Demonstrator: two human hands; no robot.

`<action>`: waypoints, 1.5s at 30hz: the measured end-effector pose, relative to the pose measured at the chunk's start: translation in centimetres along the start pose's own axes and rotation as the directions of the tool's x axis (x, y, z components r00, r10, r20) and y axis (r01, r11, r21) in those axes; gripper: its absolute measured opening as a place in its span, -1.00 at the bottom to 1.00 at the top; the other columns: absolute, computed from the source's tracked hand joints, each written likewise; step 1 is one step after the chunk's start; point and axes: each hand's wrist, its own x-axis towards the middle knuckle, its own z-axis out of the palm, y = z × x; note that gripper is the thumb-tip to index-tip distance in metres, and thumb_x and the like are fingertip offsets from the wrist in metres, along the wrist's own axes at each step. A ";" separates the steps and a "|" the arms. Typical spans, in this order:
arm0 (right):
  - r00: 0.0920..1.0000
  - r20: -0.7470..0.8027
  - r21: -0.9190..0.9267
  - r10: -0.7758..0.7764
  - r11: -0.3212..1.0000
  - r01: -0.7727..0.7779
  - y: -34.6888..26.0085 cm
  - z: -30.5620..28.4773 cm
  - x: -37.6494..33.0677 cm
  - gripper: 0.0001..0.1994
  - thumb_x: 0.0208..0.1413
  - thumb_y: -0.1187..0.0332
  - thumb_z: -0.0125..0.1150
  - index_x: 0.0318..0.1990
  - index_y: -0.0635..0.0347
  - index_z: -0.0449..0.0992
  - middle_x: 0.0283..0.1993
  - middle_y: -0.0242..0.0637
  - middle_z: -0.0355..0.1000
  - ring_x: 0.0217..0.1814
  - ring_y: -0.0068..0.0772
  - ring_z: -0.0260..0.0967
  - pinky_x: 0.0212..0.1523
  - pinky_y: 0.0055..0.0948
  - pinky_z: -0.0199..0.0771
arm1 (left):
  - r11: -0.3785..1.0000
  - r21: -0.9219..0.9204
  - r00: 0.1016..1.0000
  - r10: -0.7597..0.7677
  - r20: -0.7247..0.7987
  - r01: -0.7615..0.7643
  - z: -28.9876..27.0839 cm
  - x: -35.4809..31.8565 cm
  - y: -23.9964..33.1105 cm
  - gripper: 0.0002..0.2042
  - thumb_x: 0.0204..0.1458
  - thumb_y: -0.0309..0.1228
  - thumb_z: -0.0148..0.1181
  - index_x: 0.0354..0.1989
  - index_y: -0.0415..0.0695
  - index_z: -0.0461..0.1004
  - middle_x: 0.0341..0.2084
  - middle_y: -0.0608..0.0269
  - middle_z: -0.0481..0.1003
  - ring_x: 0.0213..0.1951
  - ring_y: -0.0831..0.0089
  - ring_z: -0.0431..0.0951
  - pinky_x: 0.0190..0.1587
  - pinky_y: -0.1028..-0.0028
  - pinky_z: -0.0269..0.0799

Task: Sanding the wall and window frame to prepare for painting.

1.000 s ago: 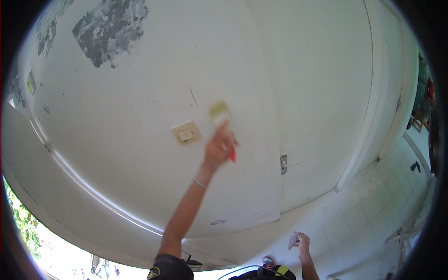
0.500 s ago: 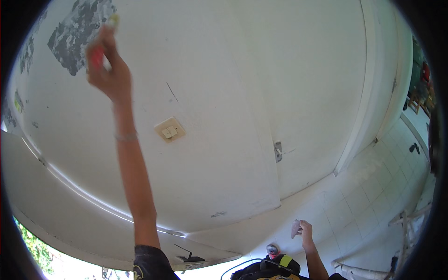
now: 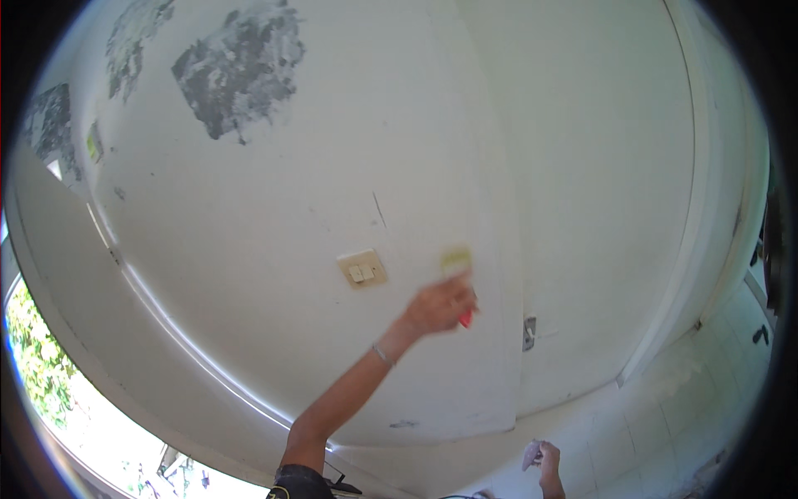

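My left hand (image 3: 436,306) reaches far forward and is closed round a paintbrush (image 3: 456,259) with pale yellow bristles and a red handle. Motion blurs the brush, so whether its bristles touch the white wall (image 3: 307,183) I cannot tell. It is right of a cream light switch (image 3: 362,269) and left of the door's metal lock plate (image 3: 529,334). Low down on the right, my right hand (image 3: 549,459) grips a small, pale greyish-purple thing (image 3: 531,454) whose kind is too small to make out.
Rough grey patches (image 3: 239,73) mark the wall at the upper left. A white door (image 3: 607,208) stands to the right, with pale floor tiles (image 3: 648,432) below it. Bright daylight and green leaves (image 3: 37,358) show at the lower left. A dark handle-like object (image 3: 760,334) is at the far right.
My left hand has swung the paintbrush from the grey patch at the upper left down and right, past the switch. The whole view has shifted; my right hand still grips the pale thing.
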 end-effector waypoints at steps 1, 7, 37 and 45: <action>1.000 0.007 0.000 -0.024 1.000 0.024 0.8 -0.8 0.9 -0.64 0.27 0.17 -0.13 -0.08 0.23 0.51 -0.30 -0.21 0.49 -0.32 -0.27 0.49 -0.31 -0.21 0.52 | 0.983 -0.096 0.973 -0.134 0.187 0.154 -0.2 0.0 1.5 -0.78 -0.17 -0.55 0.31 -0.31 -0.08 0.49 -0.08 0.12 0.53 0.00 0.22 0.59 -0.13 0.31 0.62; 0.998 0.057 0.152 -0.025 0.988 0.016 -4.9 1.8 -3.1 -0.74 0.24 0.27 0.07 -0.49 0.14 0.42 -0.63 -0.40 0.32 -0.64 -0.45 0.28 -0.65 -0.39 0.36 | 0.853 0.039 0.716 -0.411 -0.565 0.520 -14.4 10.0 -7.9 -0.92 0.09 -0.63 0.16 -0.28 -0.22 0.54 -0.25 0.08 0.63 -0.18 0.40 0.65 -0.16 0.47 0.50; 0.996 0.079 -0.038 0.032 0.999 -0.029 -0.8 -0.6 -0.2 -0.64 0.30 0.15 -0.09 -0.04 0.22 0.50 -0.21 -0.21 0.48 -0.26 -0.28 0.46 -0.27 -0.21 0.49 | 0.600 -0.221 0.348 -0.683 -0.642 0.769 -15.5 -0.7 -2.9 -0.88 0.28 -0.49 0.02 -0.28 -0.28 0.40 -0.30 0.15 0.57 -0.19 0.44 0.59 -0.12 0.52 0.45; 0.985 0.167 -0.079 0.053 0.996 -0.040 -1.9 2.9 -1.1 -0.62 0.31 0.11 -0.11 -0.06 0.21 0.51 -0.25 -0.22 0.48 -0.29 -0.32 0.45 -0.30 -0.23 0.48 | 0.720 0.165 0.712 -0.576 -0.401 0.674 -5.5 1.2 1.7 -0.79 -0.06 -0.65 0.18 -0.27 -0.07 0.45 -0.39 0.17 0.52 -0.29 0.07 0.60 -0.32 0.35 0.53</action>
